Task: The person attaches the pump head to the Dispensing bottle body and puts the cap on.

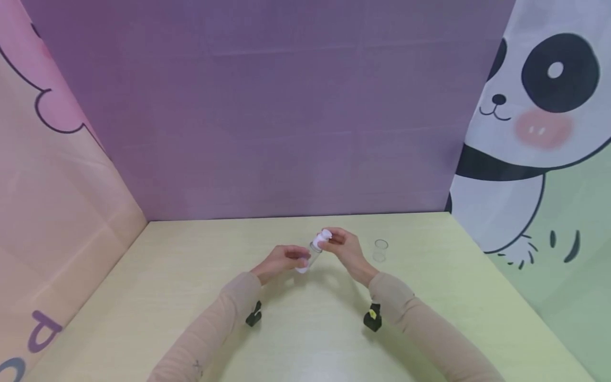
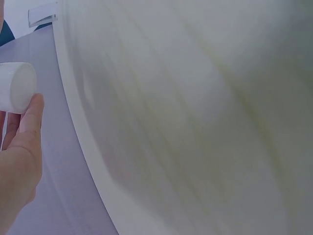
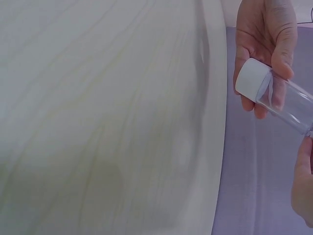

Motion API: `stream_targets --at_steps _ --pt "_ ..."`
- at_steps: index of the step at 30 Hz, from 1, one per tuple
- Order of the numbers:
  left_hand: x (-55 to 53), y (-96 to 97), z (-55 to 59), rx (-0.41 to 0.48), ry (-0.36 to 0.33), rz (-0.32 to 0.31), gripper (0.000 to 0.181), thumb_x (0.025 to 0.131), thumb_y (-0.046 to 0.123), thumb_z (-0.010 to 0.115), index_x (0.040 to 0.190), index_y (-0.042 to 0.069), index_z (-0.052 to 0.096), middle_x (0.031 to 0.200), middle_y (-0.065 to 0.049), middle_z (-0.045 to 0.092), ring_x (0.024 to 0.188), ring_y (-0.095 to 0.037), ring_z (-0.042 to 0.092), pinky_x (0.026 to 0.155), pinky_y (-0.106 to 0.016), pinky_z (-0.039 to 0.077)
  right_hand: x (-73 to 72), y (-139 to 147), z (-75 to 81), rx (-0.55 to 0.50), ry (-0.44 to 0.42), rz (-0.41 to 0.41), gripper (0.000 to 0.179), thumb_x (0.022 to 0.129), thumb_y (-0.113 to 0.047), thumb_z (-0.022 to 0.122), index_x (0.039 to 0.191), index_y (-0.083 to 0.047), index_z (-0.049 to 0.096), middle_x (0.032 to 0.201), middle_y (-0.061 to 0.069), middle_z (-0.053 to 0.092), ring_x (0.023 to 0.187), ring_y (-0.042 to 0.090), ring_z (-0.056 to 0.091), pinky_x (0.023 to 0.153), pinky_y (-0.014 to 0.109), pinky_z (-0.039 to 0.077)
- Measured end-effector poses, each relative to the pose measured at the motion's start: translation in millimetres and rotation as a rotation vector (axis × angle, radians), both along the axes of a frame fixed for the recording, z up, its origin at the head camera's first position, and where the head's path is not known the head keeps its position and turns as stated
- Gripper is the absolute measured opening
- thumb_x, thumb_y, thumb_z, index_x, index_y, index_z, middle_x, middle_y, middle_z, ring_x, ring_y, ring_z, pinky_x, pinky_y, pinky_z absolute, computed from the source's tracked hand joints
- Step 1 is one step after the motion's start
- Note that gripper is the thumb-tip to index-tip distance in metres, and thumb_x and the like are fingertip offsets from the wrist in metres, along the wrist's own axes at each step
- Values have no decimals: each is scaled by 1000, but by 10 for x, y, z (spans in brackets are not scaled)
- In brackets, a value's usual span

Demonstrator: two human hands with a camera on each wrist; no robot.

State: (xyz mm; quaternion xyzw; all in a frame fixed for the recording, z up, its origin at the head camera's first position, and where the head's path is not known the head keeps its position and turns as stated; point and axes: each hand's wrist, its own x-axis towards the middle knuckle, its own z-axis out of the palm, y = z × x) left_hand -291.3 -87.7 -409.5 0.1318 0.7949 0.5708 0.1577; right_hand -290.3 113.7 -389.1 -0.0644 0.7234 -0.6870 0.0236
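Note:
A clear bottle (image 1: 313, 257) with a white base is held tilted above the table between both hands. My left hand (image 1: 284, 261) grips its lower end; in the left wrist view, the fingers of that hand (image 2: 24, 147) lie against the white base (image 2: 23, 88). Up at the other end, my right hand (image 1: 347, 251) pinches the white top (image 1: 320, 240), which narrows to a small tip. Seen from the right wrist, the left palm faces up under the white base (image 3: 253, 80), and only part of the right hand (image 3: 303, 188) shows at the bottle's far end.
To the right of the right hand, a small clear open cup (image 1: 380, 251) stands on the pale wooden table (image 1: 191, 297). A purple curtain (image 1: 286, 116) rises behind the table's far edge. Printed panels flank both sides, one with a panda (image 1: 506, 207).

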Motion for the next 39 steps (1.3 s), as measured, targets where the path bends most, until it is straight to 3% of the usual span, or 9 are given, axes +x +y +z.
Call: stream_targets --at_steps 13,25,32,39 --pt "11 -12 6 6 3 -7 39 84 19 66 120 6 59 121 -13 60 108 -22 57 92 -35 48 5 -9 -6 0 4 -3 48 78 -11 72 122 -3 54 121 14 60 107 21 59 94 35 47" --pt "22 -10 42 3 8 -20 38 85 18 65 121 6 58 121 -13 59 108 -23 57 93 -36 47 11 33 -7 -144 44 136 49 84 -1 61 131 -5 46 131 15 52 116 21 54 100 32 41" --pt "52 -9 70 -1 1 -10 39 86 17 63 122 4 56 123 -14 58 110 -24 55 93 -39 47 14 21 5 -110 39 138 44 86 0 59 128 -5 49 128 13 55 113 19 57 96 31 45" --pt "124 -5 180 -1 -1 -25 36 87 11 61 121 0 56 122 -17 58 109 -26 55 93 -39 47 24 26 8 -106 41 140 43 85 0 60 127 -3 50 126 14 56 112 18 57 94 30 46"
